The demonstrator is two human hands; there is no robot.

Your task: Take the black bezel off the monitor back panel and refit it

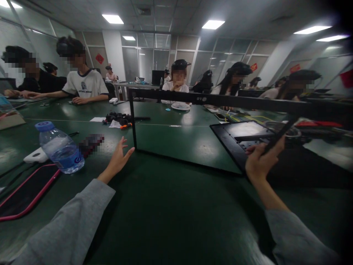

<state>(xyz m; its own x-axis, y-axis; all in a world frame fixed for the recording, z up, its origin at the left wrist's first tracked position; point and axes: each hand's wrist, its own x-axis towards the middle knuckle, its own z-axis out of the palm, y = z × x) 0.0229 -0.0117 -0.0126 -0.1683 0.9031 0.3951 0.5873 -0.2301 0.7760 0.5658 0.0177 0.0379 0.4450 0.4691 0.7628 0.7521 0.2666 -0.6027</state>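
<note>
A thin black monitor bezel frame [193, 98] stands upright on the green table [171, 206]. My left hand [119, 159] is open, fingers spread, just left of the frame's left upright and not touching it. My right hand [260, 160] is closed around the frame's right side bar, which slants up from my fingers. Behind that hand a black monitor back panel [231, 138] lies flat with a metal plate in its middle.
A water bottle [59, 147] stands at the left, beside a white device [35, 156] and a pink-edged tablet [26, 191]. Black tools [118, 118] and papers lie farther back. Several people sit along the table's far side.
</note>
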